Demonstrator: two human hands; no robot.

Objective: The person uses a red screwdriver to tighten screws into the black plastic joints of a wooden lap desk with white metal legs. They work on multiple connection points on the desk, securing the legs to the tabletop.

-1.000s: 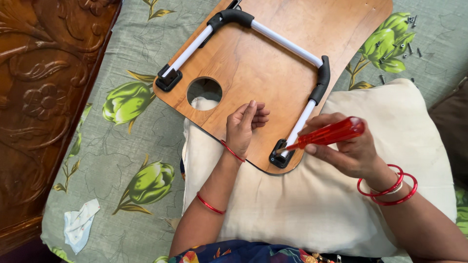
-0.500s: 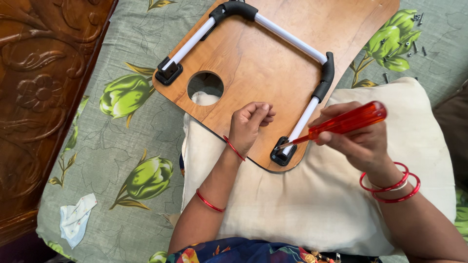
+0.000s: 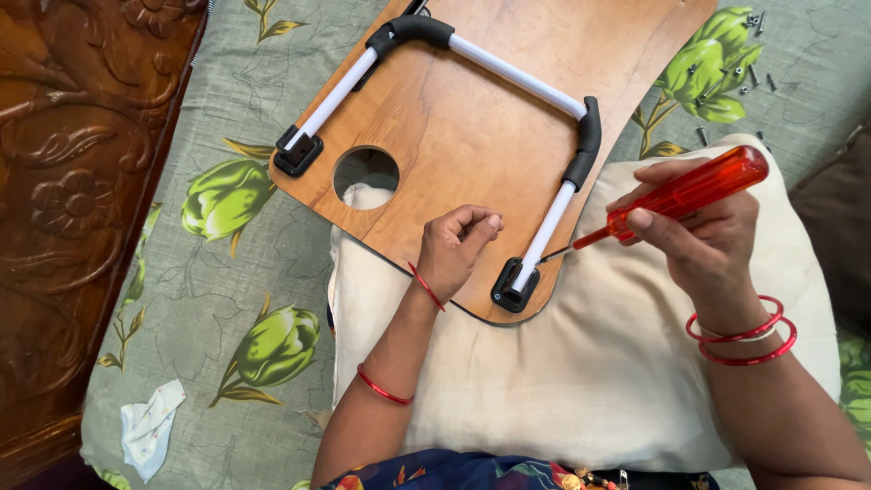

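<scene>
A wooden lap-table board (image 3: 454,127) lies upside down, partly on a cream pillow (image 3: 581,381). A white U-shaped tube leg (image 3: 517,77) with black corner pieces is fixed to it, and a round hole (image 3: 366,177) is cut through the board. My right hand (image 3: 703,236) grips a red-handled screwdriver (image 3: 689,192), its tip pointing at the black foot bracket (image 3: 514,286) near the board's edge. My left hand (image 3: 458,249) rests on the board beside that bracket, fingers curled as if pinching something small; I cannot see what.
A grey bedspread with green flower prints (image 3: 227,195) covers the bed. Several loose screws (image 3: 753,45) lie on it at the upper right. A carved wooden headboard (image 3: 73,181) runs along the left. A crumpled white tissue (image 3: 150,426) lies at the lower left.
The screwdriver has tilted lower and its tip has come down to the foot bracket. My left hand has shifted slightly on the board and stays curled.
</scene>
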